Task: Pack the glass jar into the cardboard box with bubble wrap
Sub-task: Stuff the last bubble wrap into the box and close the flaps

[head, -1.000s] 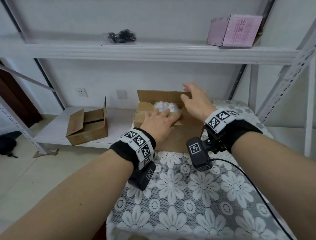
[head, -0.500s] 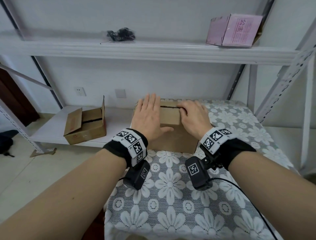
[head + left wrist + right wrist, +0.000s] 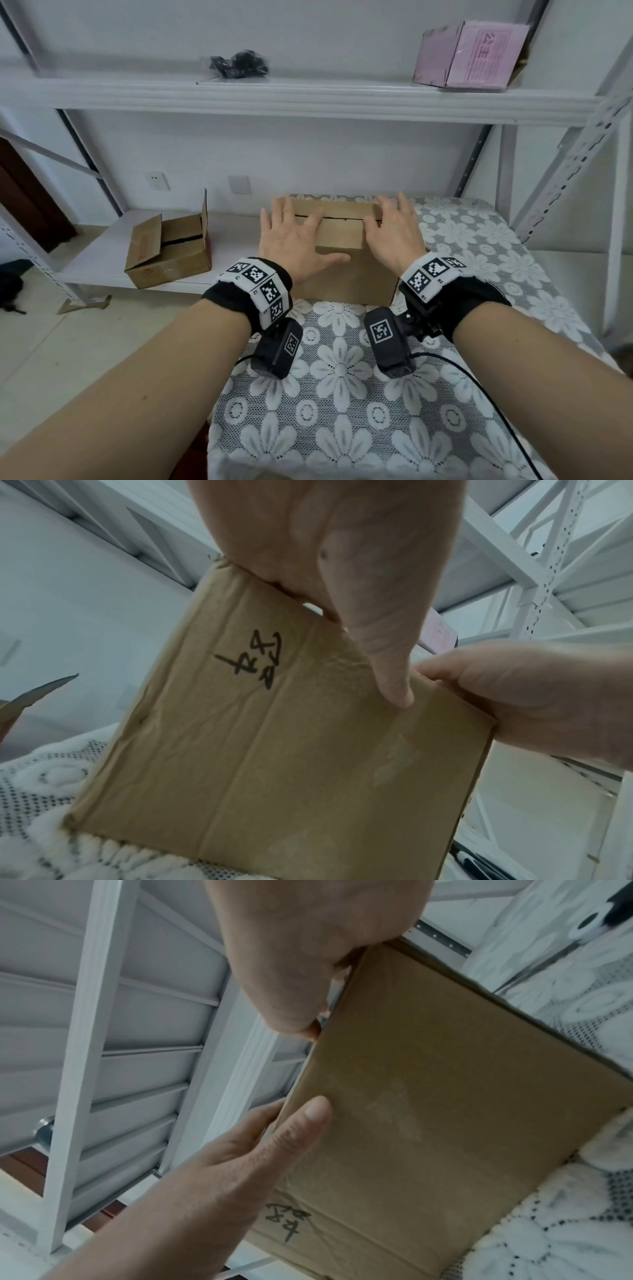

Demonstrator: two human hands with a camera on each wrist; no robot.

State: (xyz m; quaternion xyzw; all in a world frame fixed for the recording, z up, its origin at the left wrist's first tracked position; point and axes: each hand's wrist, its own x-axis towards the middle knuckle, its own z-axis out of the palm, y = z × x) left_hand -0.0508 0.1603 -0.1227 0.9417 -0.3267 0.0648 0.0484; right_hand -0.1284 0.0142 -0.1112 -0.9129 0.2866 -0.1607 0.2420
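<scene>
While both flat hands press its closed flaps, the cardboard box (image 3: 342, 260) sits at the worktop's (image 3: 342, 394) far edge. The left hand (image 3: 291, 240) and right hand (image 3: 394, 236) have straight fingers (image 3: 284, 212) and grip nothing. The jar inside is hidden; probably fragile and heavy, so support the box's bottom.

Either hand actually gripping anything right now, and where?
Nothing gripped. The left hand and right hand lie flat, fingers straight, on the closed top flaps of the cardboard box, one at each end.
</scene>
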